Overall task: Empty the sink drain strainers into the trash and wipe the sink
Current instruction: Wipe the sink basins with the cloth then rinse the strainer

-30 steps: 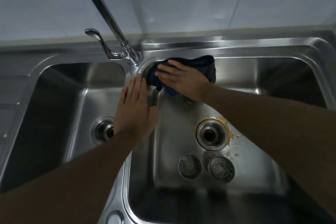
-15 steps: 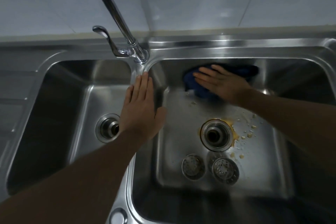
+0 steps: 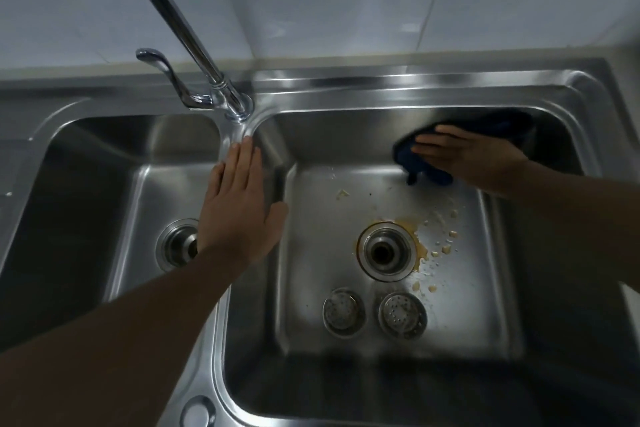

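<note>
A double stainless sink (image 3: 398,87) fills the view. My right hand (image 3: 474,156) presses a dark blue cloth (image 3: 426,170) flat against the back wall of the right basin, near its right corner, fingers straight. My left hand (image 3: 239,208) rests flat, fingers straight, on the divider between the basins. Two round metal drain strainers (image 3: 343,312) (image 3: 401,315) lie side by side on the right basin's floor, in front of the open drain (image 3: 386,251). Yellow stain and food crumbs (image 3: 440,243) lie right of that drain.
The chrome faucet (image 3: 194,45) with its lever handle (image 3: 162,69) rises from the back rim above the divider. The left basin has its own open drain (image 3: 176,246), partly hidden by my left wrist. Grey tiled wall stands behind.
My right hand has slid the cloth along the back wall from the left corner of the right basin to the right. My left hand has stayed on the divider.
</note>
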Tool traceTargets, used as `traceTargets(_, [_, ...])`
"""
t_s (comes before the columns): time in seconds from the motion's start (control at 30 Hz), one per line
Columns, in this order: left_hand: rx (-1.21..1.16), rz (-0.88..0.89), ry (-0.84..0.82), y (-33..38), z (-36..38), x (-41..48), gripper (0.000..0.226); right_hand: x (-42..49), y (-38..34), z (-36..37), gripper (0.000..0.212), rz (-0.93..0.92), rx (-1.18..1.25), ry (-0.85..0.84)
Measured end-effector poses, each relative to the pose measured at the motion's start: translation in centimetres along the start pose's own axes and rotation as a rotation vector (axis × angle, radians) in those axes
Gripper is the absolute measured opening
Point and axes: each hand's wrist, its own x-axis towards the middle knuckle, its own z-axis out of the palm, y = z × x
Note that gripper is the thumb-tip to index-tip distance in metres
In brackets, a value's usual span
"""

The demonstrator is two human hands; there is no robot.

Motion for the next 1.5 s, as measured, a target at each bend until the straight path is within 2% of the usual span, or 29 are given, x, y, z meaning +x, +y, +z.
traceTargets(0.13, [0.016,0.001,0.009,-0.1,0.1,0.0,0.094,-3.1,-1.6,1.4,0.058,0.113,0.269,-0.162])
traceTargets(0.27, [0.011,0.006,0.031,-0.1,0.3,-0.1,0.091,-3.9,-3.2,-0.2,0.056,0.442,0.731,-0.227])
traceTargets(0.33, [0.018,0.012,0.038,0.0,0.4,0.0,0.090,-3.8,-2.9,-0.6,0.058,0.587,0.989,-0.118])
traceTargets(0.4, [0.021,0.016,0.041,0.0,0.4,0.0,0.090,-3.6,-3.0,-1.2,0.057,0.640,1.101,0.100])
traceTargets(0.5, [0.032,0.017,0.028,0.1,0.4,-0.1,0.092,-2.6,-4.4,-3.3,0.052,0.578,1.208,0.479])
traceTargets(0.53, [0.039,0.010,0.024,0.1,0.4,0.0,0.092,-1.8,-5.2,-4.3,0.051,0.566,1.248,0.548])
traceTargets(0.57, [0.045,0.004,0.020,0.1,0.3,0.0,0.093,-0.8,-6.0,-5.3,0.050,0.576,1.297,0.568])
traceTargets(0.63, [0.041,0.000,0.017,0.3,0.3,0.0,0.093,1.4,-7.8,-6.7,0.052,0.631,1.387,0.503])
traceTargets(0.73, [0.032,-0.002,0.006,0.4,0.1,0.0,0.091,4.2,-11.5,-7.4,0.063,0.666,1.376,0.226])
traceTargets(0.77, [0.042,-0.001,0.000,0.4,0.0,0.0,0.089,4.9,-12.6,-7.5,0.066,0.667,1.354,0.182])
traceTargets(0.87, [0.059,-0.001,-0.001,0.2,0.0,-0.1,0.087,6.8,-14.5,-8.7,0.073,0.677,1.331,0.179])
traceTargets(0.97, [0.053,0.004,0.011,0.1,0.1,-0.1,0.088,9.3,-15.5,-11.3,0.088,0.837,1.396,0.105])
traceTargets(1.03, [0.037,0.004,0.019,0.2,0.1,-0.1,0.090,10.4,-16.6,-13.5,0.089,0.875,1.404,0.074])
traceTargets(1.1, [0.018,-0.001,0.023,0.2,0.1,-0.1,0.090,10.4,-18.2,-14.6,0.080,0.727,1.339,0.168])
traceTargets(1.2, [0.011,-0.003,0.019,0.0,0.2,-0.1,0.086,8.9,-18.9,-12.9,0.070,0.362,1.165,0.343])
traceTargets(1.23, [0.014,-0.001,0.020,0.0,0.2,-0.1,0.085,8.6,-18.5,-11.9,0.069,0.319,1.108,0.368])
traceTargets(1.3, [0.014,-0.001,0.025,0.0,0.2,-0.1,0.087,9.0,-17.1,-10.3,0.068,0.439,1.059,0.351])
traceTargets(1.4, [0.026,0.004,0.024,0.1,0.3,-0.1,0.089,10.8,-15.0,-10.3,0.068,0.780,1.169,0.196])
traceTargets(1.5, [0.018,0.005,0.022,-0.1,0.3,-0.1,0.089,12.0,-15.6,-12.9,0.076,0.856,1.290,0.189])
